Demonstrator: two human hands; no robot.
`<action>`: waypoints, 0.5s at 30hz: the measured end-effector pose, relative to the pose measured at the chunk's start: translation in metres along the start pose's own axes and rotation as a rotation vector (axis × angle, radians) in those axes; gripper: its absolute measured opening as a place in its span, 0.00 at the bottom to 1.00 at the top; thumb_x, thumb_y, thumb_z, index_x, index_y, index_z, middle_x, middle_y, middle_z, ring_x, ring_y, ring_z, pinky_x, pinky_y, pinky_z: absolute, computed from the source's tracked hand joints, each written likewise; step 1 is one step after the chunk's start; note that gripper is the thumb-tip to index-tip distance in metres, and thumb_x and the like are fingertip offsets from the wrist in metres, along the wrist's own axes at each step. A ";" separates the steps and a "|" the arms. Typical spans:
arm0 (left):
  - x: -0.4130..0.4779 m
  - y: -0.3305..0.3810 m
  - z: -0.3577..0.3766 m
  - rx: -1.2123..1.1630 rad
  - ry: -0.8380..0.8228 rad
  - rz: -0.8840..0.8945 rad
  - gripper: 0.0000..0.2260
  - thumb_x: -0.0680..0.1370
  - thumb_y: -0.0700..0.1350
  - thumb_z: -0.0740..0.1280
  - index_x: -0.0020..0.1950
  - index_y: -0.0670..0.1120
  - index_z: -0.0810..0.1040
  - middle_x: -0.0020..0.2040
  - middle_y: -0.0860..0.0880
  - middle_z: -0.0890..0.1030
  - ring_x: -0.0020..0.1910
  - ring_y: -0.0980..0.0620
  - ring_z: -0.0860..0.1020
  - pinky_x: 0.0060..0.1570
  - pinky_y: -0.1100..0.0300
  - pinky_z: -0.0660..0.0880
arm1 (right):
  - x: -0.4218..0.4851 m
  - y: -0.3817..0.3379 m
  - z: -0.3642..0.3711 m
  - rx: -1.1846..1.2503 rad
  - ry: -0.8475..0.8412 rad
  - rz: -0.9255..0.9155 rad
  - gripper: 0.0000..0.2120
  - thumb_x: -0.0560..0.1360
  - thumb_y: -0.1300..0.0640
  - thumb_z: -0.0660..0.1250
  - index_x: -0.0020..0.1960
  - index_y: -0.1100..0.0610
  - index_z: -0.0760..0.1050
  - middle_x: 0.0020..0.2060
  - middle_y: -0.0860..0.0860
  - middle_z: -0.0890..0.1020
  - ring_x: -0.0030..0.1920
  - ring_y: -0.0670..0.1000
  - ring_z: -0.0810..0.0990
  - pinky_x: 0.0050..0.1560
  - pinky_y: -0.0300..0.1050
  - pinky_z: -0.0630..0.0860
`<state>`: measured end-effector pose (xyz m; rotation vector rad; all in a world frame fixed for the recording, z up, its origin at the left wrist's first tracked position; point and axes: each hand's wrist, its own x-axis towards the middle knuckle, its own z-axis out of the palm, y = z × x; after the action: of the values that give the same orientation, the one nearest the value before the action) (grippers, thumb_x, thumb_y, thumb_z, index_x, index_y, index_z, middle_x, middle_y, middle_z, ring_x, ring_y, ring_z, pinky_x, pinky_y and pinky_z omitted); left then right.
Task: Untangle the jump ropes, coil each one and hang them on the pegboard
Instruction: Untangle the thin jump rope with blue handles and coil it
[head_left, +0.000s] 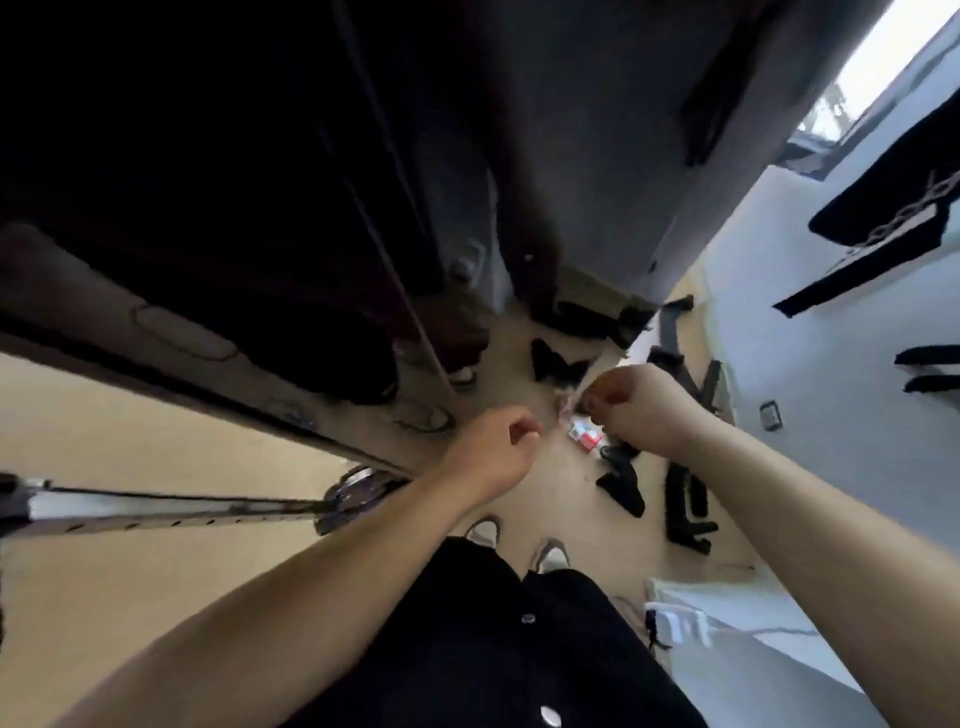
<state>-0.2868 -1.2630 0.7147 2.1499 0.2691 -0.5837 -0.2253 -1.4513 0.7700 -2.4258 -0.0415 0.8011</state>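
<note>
Bare left hand (496, 453) and bare right hand (640, 410) close together above tan wooden floor (130, 597), fingers curled; cannot tell what either grip holds. Jump ropes not discernible in blur; none seen coiled or hung, so judged early

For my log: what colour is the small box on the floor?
The box is red and white, best in the head view.

matt pale wood-look floor (130, 415), shiny chrome metal bar (171, 506), black cloth shirt (467, 649)
</note>
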 end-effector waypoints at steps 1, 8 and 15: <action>-0.011 -0.017 -0.006 -0.024 0.041 -0.069 0.06 0.80 0.45 0.67 0.53 0.51 0.83 0.47 0.53 0.85 0.48 0.53 0.82 0.50 0.59 0.78 | 0.004 -0.014 0.010 -0.044 -0.062 -0.051 0.11 0.79 0.55 0.68 0.38 0.45 0.78 0.39 0.48 0.82 0.40 0.50 0.81 0.39 0.41 0.74; -0.093 -0.109 -0.016 -0.213 0.465 -0.389 0.10 0.76 0.40 0.65 0.43 0.53 0.82 0.41 0.55 0.81 0.47 0.51 0.81 0.46 0.65 0.70 | 0.011 -0.092 0.094 -0.230 -0.439 -0.317 0.07 0.79 0.49 0.69 0.46 0.48 0.83 0.43 0.46 0.86 0.48 0.51 0.84 0.53 0.49 0.80; -0.190 -0.171 0.003 -0.597 0.836 -0.615 0.05 0.78 0.45 0.66 0.46 0.53 0.81 0.43 0.51 0.84 0.47 0.47 0.84 0.52 0.54 0.81 | -0.034 -0.180 0.198 -0.392 -0.744 -0.532 0.07 0.81 0.50 0.67 0.48 0.50 0.83 0.42 0.51 0.87 0.46 0.54 0.87 0.48 0.50 0.85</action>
<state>-0.5193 -1.1600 0.6884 1.5836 1.3978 0.1230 -0.3372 -1.2064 0.7550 -2.1261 -1.1612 1.4662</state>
